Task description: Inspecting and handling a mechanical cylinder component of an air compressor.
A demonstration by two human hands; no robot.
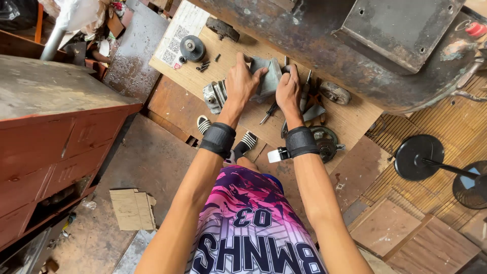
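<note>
Both hands grip a grey wedge-shaped metal block [268,76] lying on a pale plywood board [350,121]: left hand [242,81] clamped over its left side with fingers wrapped on the top edge, right hand [289,90] pressed flat against its right face. Finned cast-metal motor part [214,95] sits just left of the block. Screwdrivers [305,91] and a rusty round fitting [335,93] lie right. Dark round pulley [192,48] and loose black screws [204,66] farther up.

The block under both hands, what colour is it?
The block is dull grey, seen in the head view, with the left hand and right hand on it.
</note>
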